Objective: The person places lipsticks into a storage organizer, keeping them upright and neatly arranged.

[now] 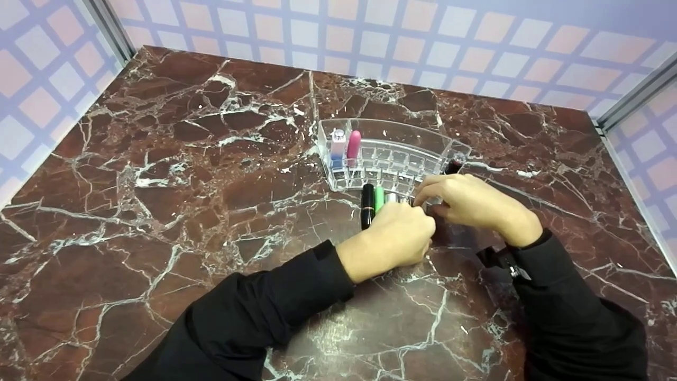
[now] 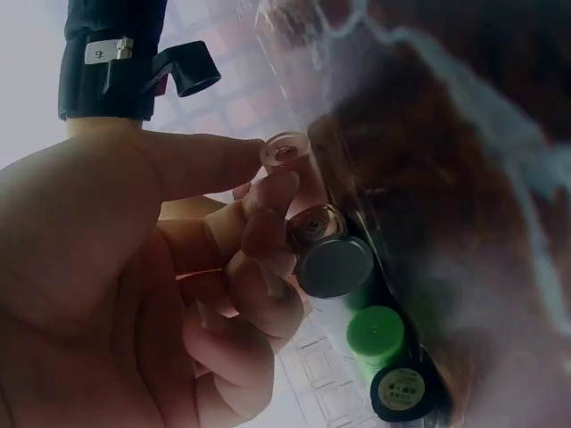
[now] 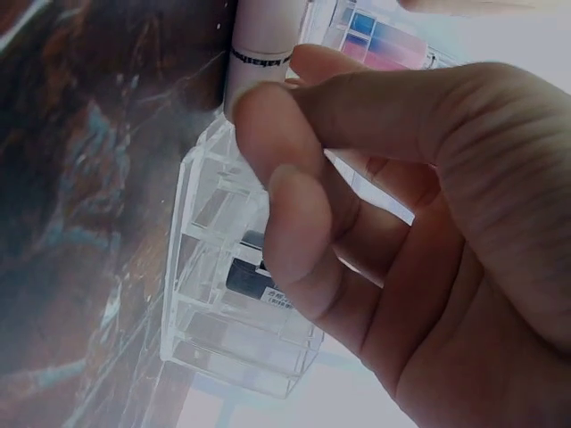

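My left hand [image 1: 399, 233] is over a row of cosmetic tubes in front of a clear organizer [image 1: 383, 185]. In the left wrist view, its thumb and bent index finger pinch a pale pinkish tube with a clear base [image 2: 287, 153]. Beside that stand a brownish-ended tube [image 2: 314, 227], a grey-ended tube [image 2: 335, 267], a green tube [image 2: 375, 332] and a black tube [image 2: 401, 392]. My right hand [image 1: 470, 203] comes from the right; in its wrist view the fingertips pinch the end of a pale tube with black lettering [image 3: 261, 58]. Whether both hands hold one tube, I cannot tell.
The organizer holds a pink-and-blue bottle [image 1: 337, 145] and a bright pink tube [image 1: 354, 145] at its left, and a dark bottle [image 1: 455, 163] at its right. A brown marbled tabletop [image 1: 211, 159] lies beneath everything. Checkered panels [image 1: 370, 37] stand along its edges.
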A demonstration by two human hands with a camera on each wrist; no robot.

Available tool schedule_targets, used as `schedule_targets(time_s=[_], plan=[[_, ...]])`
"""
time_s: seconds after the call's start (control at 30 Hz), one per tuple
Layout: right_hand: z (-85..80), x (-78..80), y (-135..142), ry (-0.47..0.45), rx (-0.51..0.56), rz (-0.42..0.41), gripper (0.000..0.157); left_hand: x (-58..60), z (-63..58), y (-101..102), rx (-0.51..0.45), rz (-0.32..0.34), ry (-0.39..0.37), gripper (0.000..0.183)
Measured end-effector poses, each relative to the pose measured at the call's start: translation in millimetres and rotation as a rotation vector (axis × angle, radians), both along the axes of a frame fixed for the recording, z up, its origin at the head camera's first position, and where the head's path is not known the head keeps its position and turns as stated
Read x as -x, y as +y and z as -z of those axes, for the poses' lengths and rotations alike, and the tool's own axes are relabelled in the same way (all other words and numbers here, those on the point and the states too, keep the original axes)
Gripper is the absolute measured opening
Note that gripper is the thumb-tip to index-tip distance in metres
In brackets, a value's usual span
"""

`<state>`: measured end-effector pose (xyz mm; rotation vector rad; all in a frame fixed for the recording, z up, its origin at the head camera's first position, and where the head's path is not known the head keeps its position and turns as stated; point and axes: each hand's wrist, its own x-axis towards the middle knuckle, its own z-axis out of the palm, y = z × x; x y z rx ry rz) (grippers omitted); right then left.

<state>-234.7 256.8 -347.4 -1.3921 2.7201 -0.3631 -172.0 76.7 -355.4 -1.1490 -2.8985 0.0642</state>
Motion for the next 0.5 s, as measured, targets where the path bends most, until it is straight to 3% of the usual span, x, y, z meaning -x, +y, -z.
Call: schedule_targets(time_s=[0.23,0.5], plan=[[1.5,-3.5,-4.5,0.025,-0.044,0.009,0.034,0.3,-0.2,-0.6,0.030,-0.024,-0.060,0.028],[4.8,-4.8,-5.8,0.009,-0.068,0.014,0.028,-1.2,0.6,-0.9,0.038,-0.006,-0.044,0.032]])
